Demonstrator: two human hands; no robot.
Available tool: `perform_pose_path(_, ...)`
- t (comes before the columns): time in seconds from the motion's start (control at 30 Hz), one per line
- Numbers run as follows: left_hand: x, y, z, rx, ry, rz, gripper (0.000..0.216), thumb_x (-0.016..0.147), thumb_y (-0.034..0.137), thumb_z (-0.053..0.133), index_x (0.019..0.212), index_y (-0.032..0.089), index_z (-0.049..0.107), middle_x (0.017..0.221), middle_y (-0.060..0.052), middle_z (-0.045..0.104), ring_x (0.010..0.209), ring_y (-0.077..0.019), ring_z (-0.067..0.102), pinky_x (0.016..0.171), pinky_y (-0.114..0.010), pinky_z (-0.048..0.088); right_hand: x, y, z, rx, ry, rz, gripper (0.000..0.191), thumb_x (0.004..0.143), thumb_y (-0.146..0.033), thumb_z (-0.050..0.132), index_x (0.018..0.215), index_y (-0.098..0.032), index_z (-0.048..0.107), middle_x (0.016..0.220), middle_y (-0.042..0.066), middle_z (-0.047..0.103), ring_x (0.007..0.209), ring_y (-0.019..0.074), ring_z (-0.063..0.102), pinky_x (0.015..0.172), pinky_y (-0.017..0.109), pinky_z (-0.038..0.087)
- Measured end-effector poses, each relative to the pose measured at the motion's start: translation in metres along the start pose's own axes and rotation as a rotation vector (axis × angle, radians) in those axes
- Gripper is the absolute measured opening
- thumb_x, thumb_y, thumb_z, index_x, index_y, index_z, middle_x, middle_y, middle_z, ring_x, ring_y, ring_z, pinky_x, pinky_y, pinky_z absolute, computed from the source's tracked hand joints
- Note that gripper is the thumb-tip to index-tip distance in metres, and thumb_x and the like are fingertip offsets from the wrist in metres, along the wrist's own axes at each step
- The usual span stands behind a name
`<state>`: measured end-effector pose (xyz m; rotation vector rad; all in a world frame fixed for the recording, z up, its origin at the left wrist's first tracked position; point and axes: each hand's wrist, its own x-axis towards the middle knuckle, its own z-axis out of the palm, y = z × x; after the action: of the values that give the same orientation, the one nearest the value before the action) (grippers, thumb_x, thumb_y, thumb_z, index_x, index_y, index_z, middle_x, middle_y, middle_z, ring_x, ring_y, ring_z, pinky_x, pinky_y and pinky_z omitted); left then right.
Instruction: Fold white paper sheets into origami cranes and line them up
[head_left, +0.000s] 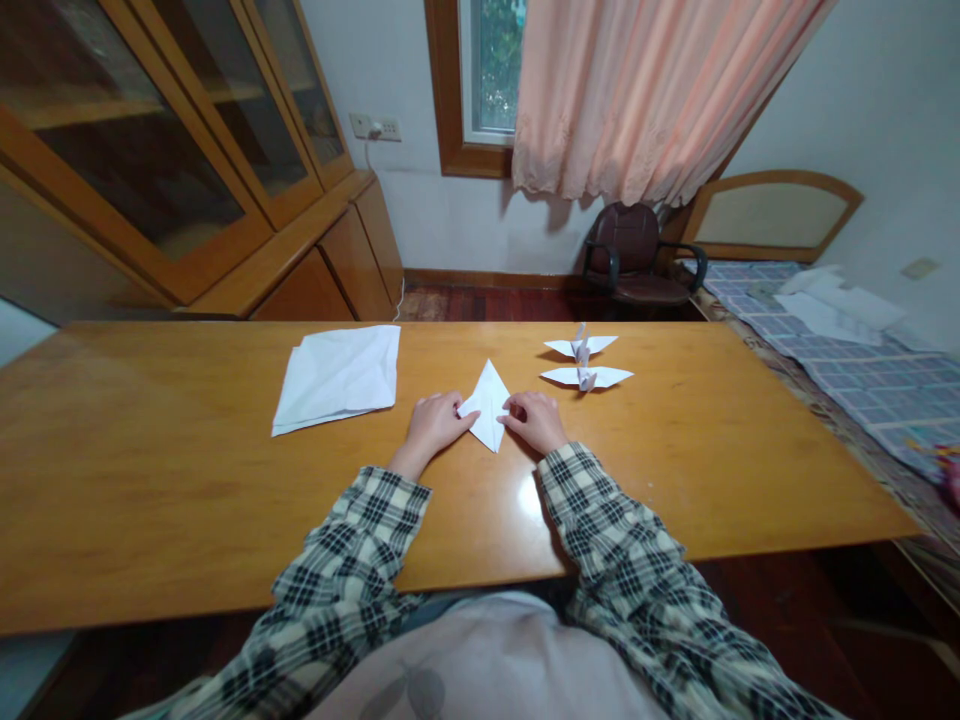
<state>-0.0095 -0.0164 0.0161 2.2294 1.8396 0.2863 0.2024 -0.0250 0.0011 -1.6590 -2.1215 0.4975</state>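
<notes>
A piece of folded white paper (489,405), shaped like a narrow diamond, is between my hands at the middle of the table. My left hand (439,422) pinches its left corner, thumb on top. On the opposite corner, my right hand (534,418) is closed with its thumb pressing the paper. The fingers under the edges are partly hidden. To the right, two folded paper cranes lie with wings spread: a nearer crane (587,378) and a farther crane (579,347). Left of my hands lies a stack of white paper sheets (337,375).
The wooden table (187,500) spans the view. Behind it are a glass-doored cabinet (225,200), a brown armchair (630,250) and a pink curtain (637,100). A bed (840,340) with a checked cover stands along the right side.
</notes>
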Motion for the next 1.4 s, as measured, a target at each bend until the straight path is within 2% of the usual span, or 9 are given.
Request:
perform_pose_path(0.37, 0.000, 0.008, 0.007, 0.056, 0.050, -0.100, 0.040, 0.089, 0.045, 0.040, 0.071, 0.021, 0.067, 0.079, -0.009, 0.071, 0.085, -0.0285, 0.064, 0.073, -0.037, 0.039, 0.000, 0.000, 0.001, 0.021, 0.019, -0.003, 0.024, 0.085, -0.047, 0.063, 0.093, -0.024, 0.066, 0.087, 0.003, 0.066, 0.089, 0.0214, 0.054, 0.080, 0.034, 0.028)
perform_pose_path(0.53, 0.001, 0.013, 0.007, 0.071, 0.056, -0.137, 0.039, 0.088, 0.042, 0.040, 0.073, 0.020, 0.069, 0.081, -0.012, 0.072, 0.087, -0.0305, 0.064, 0.075, -0.040, 0.039, 0.000, 0.000, 0.002, 0.017, 0.020, -0.005, 0.024, 0.086, -0.046, 0.063, 0.093, -0.024, 0.066, 0.087, 0.003, 0.065, 0.089, 0.0212, 0.054, 0.081, 0.034, 0.028)
perform_pose_path(0.77, -0.001, 0.012, 0.004, 0.035, 0.034, -0.147, 0.046, 0.089, 0.048, 0.037, 0.074, 0.021, 0.070, 0.081, -0.010, 0.073, 0.084, -0.0274, 0.066, 0.075, -0.036, 0.041, 0.000, 0.001, 0.003, 0.001, 0.023, -0.018, 0.024, 0.085, -0.046, 0.064, 0.095, -0.024, 0.067, 0.087, 0.003, 0.065, 0.090, 0.0215, 0.054, 0.080, 0.034, 0.028)
perform_pose_path(0.97, 0.003, -0.006, -0.001, -0.200, -0.059, -0.113, 0.047, 0.086, 0.055, 0.042, 0.067, 0.020, 0.066, 0.074, -0.007, 0.071, 0.075, -0.0236, 0.064, 0.068, -0.031, 0.041, -0.002, -0.001, 0.007, -0.011, -0.013, -0.119, 0.021, 0.091, -0.035, 0.059, 0.110, -0.032, 0.069, 0.092, 0.004, 0.062, 0.093, 0.0210, 0.052, 0.081, 0.034, 0.027)
perform_pose_path(1.1, 0.007, -0.026, -0.003, -0.622, -0.183, 0.036, 0.052, 0.090, 0.052, 0.034, 0.063, 0.018, 0.062, 0.069, -0.006, 0.069, 0.070, -0.0187, 0.063, 0.074, -0.030, 0.045, -0.002, -0.001, 0.010, -0.025, -0.029, -0.154, 0.023, 0.094, -0.031, 0.055, 0.110, -0.034, 0.071, 0.091, 0.005, 0.061, 0.092, 0.0210, 0.051, 0.081, 0.034, 0.027)
perform_pose_path(1.2, 0.008, -0.035, -0.002, -0.894, -0.264, 0.133, 0.041, 0.087, 0.048, 0.043, 0.080, 0.015, 0.065, 0.080, -0.006, 0.070, 0.076, -0.0181, 0.064, 0.080, -0.032, 0.048, -0.002, 0.000, 0.010, -0.027, -0.039, -0.148, 0.024, 0.093, -0.032, 0.056, 0.111, -0.034, 0.071, 0.091, 0.006, 0.061, 0.091, 0.0212, 0.050, 0.081, 0.034, 0.027)
perform_pose_path(1.3, 0.009, -0.036, 0.002, -0.926, -0.280, 0.175, 0.033, 0.079, 0.046, 0.061, 0.091, 0.015, 0.064, 0.092, -0.007, 0.069, 0.086, -0.0189, 0.063, 0.083, -0.032, 0.049, -0.001, 0.000, 0.008, -0.026, -0.052, -0.142, 0.024, 0.093, -0.032, 0.056, 0.112, -0.034, 0.071, 0.091, 0.006, 0.061, 0.091, 0.0212, 0.050, 0.081, 0.034, 0.027)
perform_pose_path(1.4, 0.010, -0.032, 0.009, -0.922, -0.210, 0.181, 0.035, 0.074, 0.045, 0.068, 0.092, 0.016, 0.059, 0.090, -0.004, 0.066, 0.085, -0.0177, 0.061, 0.079, -0.031, 0.049, -0.001, -0.001, 0.007, -0.027, -0.056, -0.139, 0.024, 0.093, -0.031, 0.057, 0.111, -0.034, 0.072, 0.091, 0.006, 0.061, 0.091, 0.0212, 0.051, 0.080, 0.034, 0.027)
